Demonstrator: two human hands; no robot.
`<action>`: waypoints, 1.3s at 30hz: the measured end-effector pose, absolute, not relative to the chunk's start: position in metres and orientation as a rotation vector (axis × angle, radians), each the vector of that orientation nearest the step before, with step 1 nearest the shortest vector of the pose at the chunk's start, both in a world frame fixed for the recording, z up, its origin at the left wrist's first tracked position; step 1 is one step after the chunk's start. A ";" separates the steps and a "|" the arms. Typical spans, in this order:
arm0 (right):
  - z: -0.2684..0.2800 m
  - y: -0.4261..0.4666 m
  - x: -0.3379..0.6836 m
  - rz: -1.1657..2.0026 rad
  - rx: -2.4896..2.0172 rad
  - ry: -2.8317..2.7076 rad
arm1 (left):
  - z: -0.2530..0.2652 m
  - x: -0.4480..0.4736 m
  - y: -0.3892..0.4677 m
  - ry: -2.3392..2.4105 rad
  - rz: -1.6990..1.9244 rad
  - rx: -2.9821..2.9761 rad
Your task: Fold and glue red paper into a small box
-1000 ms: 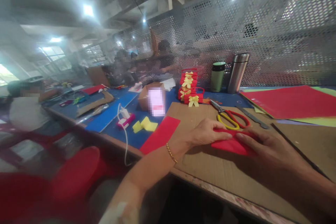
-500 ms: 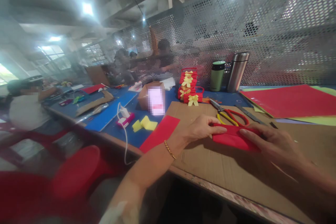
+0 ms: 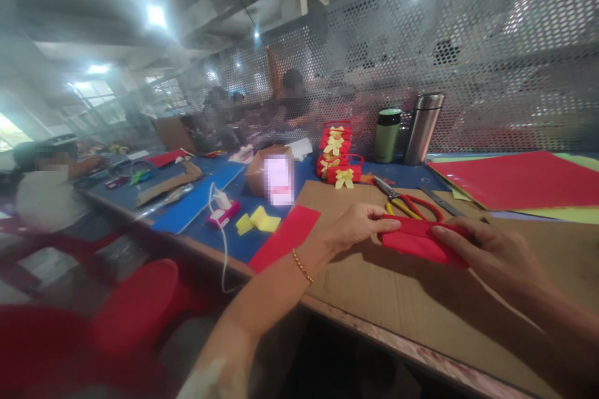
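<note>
A folded piece of red paper (image 3: 414,242) is held level above the cardboard sheet. My left hand (image 3: 362,226) pinches its left end, thumb along the near side. At the other end my right hand (image 3: 486,246) grips it, its thumb pressed on the front and the fingers behind, partly hidden. Just beyond the paper lie scissors (image 3: 412,206) with red and yellow handles. A dark metal ruler (image 3: 442,202) rests to their right. Farther back, several small red paper bags with yellow bows (image 3: 344,176) are grouped together.
Cardboard (image 3: 365,299) covers the near tabletop. A green cup (image 3: 388,136) and a steel flask (image 3: 423,129) stand by the perforated screen. Red sheets (image 3: 524,181) lie right; a red strip (image 3: 287,237), yellow scraps (image 3: 259,220) and a lit phone (image 3: 279,179) lie left. Red stools (image 3: 135,305) stand below.
Both hands have shifted very slightly to the right with the red paper between them, and the paper has tilted a little. Nothing else on the table has moved.
</note>
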State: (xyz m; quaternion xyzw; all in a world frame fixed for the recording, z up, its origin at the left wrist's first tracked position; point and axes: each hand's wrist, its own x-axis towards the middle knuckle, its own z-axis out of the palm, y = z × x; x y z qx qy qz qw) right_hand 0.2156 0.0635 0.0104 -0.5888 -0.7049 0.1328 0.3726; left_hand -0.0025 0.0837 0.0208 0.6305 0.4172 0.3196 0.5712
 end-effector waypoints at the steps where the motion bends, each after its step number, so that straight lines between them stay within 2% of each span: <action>1: 0.011 0.063 0.215 0.398 -1.495 -1.812 | 0.021 -0.002 0.083 0.991 0.762 1.482; 3: 0.013 0.062 0.213 0.556 -1.451 -1.806 | 0.020 -0.001 0.083 1.005 0.783 1.489; 6: 0.014 0.061 0.211 0.618 -1.449 -1.758 | 0.015 -0.002 0.085 0.979 0.805 1.495; 20: 0.007 0.062 0.214 0.698 -1.362 -1.824 | 0.011 0.000 0.081 0.900 0.808 1.405; 27: -0.002 0.066 0.221 0.521 -1.265 -1.836 | 0.016 -0.001 0.082 0.993 0.775 1.549; 39: -0.006 0.061 0.212 0.779 -1.139 -1.800 | 0.027 0.005 0.072 0.983 0.785 1.537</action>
